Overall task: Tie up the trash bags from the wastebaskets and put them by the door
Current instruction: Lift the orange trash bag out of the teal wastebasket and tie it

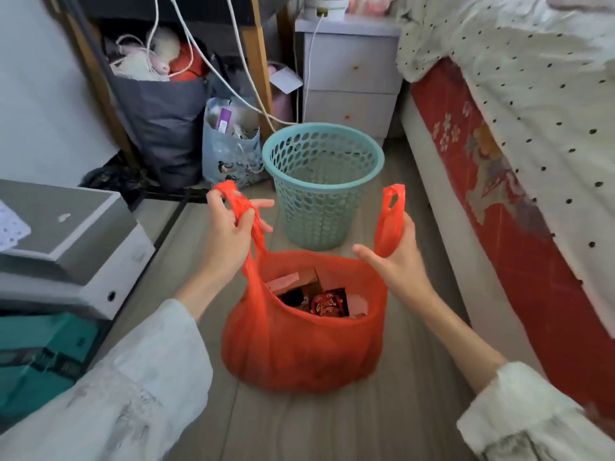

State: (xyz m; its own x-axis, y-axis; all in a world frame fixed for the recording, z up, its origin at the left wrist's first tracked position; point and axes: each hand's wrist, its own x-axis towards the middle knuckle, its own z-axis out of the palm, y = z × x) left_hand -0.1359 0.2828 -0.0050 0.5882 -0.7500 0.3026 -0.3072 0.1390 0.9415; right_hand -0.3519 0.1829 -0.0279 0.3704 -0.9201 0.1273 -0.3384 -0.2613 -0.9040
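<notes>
Red trash bag (299, 347) on the floor before the emptied teal wastebasket (321, 181), left hand (229, 227) and right hand (397, 261) each gripping a handle, mouth gaping; wrappers likely spilling if tugged unevenly.

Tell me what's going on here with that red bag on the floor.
A person is getting a red trash bag ready to tie. The left hand grips one handle, bunched up, and the right hand holds the other handle. The bag sits on the floor, still open, with wrappers showing inside. The teal wastebasket stands just behind it with no liner in it.
</notes>
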